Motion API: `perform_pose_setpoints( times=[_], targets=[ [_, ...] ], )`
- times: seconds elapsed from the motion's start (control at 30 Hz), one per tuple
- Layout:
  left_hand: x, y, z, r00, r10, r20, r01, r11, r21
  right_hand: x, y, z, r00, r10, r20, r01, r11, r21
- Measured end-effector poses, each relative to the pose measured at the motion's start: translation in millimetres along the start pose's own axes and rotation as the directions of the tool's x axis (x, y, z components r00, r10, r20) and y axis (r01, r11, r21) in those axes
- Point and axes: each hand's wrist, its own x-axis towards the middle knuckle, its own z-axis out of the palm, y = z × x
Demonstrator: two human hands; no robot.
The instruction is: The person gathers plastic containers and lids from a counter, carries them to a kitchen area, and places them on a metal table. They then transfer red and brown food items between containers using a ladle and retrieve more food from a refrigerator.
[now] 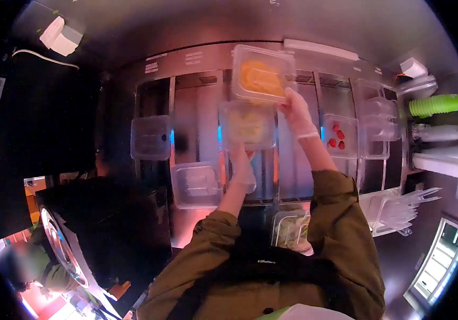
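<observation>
In a thin see-through glove, my right hand [296, 113] is closed on the lower right corner of a clear plastic container of orange-yellow fruit pieces [262, 74], which is tilted up. My left hand [243, 166], gloved as well, grips the near edge of a second clear container with pale yellow pieces [247, 127]. That one sits just below the first, and their edges overlap in view. Left of my left wrist lies another clear container [197, 185]. To the right of my right hand, a container of red berries [335, 141] rests on the metal rails.
A clear container [150, 137] stands at far left and stacked clear containers [378, 120] at right. Green cups [438, 105] and plastic cutlery [399, 210] lie further right. A filled container [292, 230] is near my body. Another person [37, 266] is at lower left.
</observation>
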Motion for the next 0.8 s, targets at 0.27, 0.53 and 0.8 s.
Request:
perform_pose_setpoints(
  times=[0.27, 0.53, 0.8],
  targets=[
    [-31, 6, -13, 0.998, -0.020, 0.062, 0.029, 0.990, -0.140, 0, 12, 42, 0.887, -0.353, 0.297, 0.457, 0.579, -0.675],
    [-15, -14, -38, 0.984, -0.064, 0.168, 0.062, 0.998, 0.021, 15, 28, 27, 0.972, -0.131, 0.196, 0.223, 0.240, -0.945],
    [-8, -13, -67, 0.878, 0.113, 0.465, -0.336, 0.836, 0.433, -32, -70, 10, 0.960, 0.170, 0.222, 0.177, 0.245, -0.953]
  ],
)
